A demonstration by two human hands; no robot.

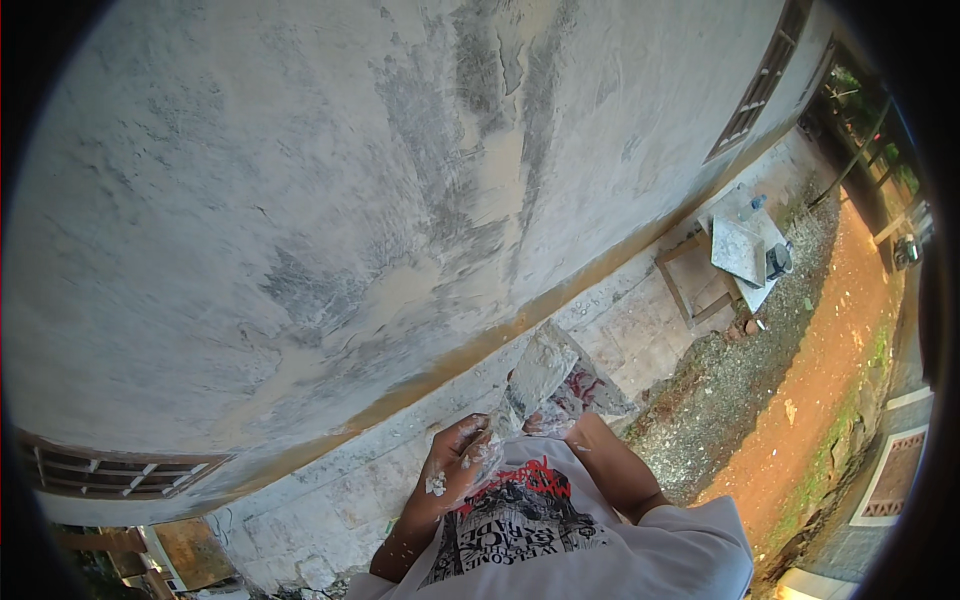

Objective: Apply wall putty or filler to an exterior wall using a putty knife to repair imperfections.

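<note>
In front of my chest, a clear plastic bag with red print (590, 388) is spread out, smeared with pale putty. On its left part lies a flat, putty-coated piece (543, 365); whether it is a blade or a thick lump I cannot tell. My right hand (556, 420) is closed on the bag's near edge, its fingers partly hidden. My left hand (463, 455), spattered with white putty, is closed just left of the bag; what lies in its fingers is hidden. Ahead stands a wall (330, 180) with grey patches and a streak of fresh cream putty (500, 180).
A paved ledge (350, 475) runs along the wall's foot. To the right stand a wooden frame (690, 280) and a board (738, 250) with a dark container (778, 260) and a bottle (752, 205). Gravel (740, 400) borders orange soil (800, 400). Windows (120, 470) are set in the wall.
</note>
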